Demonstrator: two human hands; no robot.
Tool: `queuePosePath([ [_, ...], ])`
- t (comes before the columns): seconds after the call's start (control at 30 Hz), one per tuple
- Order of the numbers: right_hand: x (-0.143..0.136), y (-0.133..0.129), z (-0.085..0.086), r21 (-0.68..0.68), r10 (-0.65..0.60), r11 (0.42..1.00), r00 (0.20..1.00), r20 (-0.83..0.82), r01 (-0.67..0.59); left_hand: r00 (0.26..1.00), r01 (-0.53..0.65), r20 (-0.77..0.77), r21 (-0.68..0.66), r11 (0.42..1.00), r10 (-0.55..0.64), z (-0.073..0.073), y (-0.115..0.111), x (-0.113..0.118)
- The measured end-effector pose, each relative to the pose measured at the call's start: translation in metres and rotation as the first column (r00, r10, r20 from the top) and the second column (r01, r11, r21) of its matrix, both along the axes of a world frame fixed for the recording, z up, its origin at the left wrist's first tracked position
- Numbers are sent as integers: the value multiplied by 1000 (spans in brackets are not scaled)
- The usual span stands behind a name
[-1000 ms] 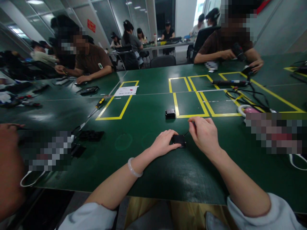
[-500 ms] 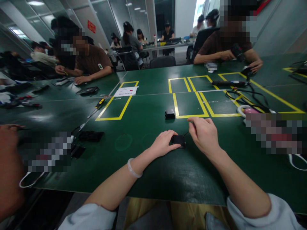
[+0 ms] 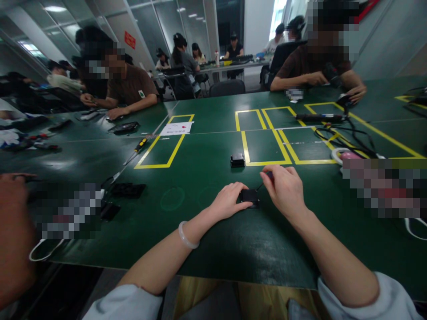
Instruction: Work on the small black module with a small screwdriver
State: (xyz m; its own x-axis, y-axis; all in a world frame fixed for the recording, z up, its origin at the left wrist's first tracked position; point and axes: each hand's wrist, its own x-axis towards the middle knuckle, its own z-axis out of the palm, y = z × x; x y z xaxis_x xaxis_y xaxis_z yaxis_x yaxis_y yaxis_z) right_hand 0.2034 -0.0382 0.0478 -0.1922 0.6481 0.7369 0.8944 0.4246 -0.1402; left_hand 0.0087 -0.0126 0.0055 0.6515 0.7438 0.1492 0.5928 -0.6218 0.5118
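My left hand (image 3: 230, 201) grips a small black block (image 3: 249, 197) from its left side, thumb along the near edge and fingers along the far edge. The block lies on the green table (image 3: 213, 249). My right hand (image 3: 283, 186) is closed round the handle of a thin screwdriver (image 3: 261, 186), whose shaft slants down to the block's right far corner. Whether the tip touches the block is too small to tell. A second black block (image 3: 237, 160) stands on the table beyond my hands.
Yellow tape rectangles (image 3: 245, 149) mark the table. A yellow-black screwdriver (image 3: 140, 144), a white paper (image 3: 176, 128) and black parts (image 3: 128, 190) lie left. Black cables (image 3: 360, 135) and a pixelated object (image 3: 380, 186) lie right. A person's arm (image 3: 15, 235) reaches in at far left.
My right hand's fingers have turned slightly around the handle, a bit more of which shows. The view has shifted a little; my left hand keeps its grip on the block.
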Motion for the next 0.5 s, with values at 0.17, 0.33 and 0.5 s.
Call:
queuePosePath([
  [0.17, 0, 0, 0, -26, 18, 1000, 1000, 0, -18, 1000, 4, 7, 8, 1000, -4, -1, 0, 0],
  [0.33, 0, 0, 1, -10, -6, 1000, 1000, -3, 6, 1000, 10, 13, 13, 1000, -10, -3, 1, 0],
  [0.5, -1, -1, 2, 4, -4, 1000, 1000, 2, 4, 1000, 9, 8, 19, 1000, -9, -3, 1, 0],
])
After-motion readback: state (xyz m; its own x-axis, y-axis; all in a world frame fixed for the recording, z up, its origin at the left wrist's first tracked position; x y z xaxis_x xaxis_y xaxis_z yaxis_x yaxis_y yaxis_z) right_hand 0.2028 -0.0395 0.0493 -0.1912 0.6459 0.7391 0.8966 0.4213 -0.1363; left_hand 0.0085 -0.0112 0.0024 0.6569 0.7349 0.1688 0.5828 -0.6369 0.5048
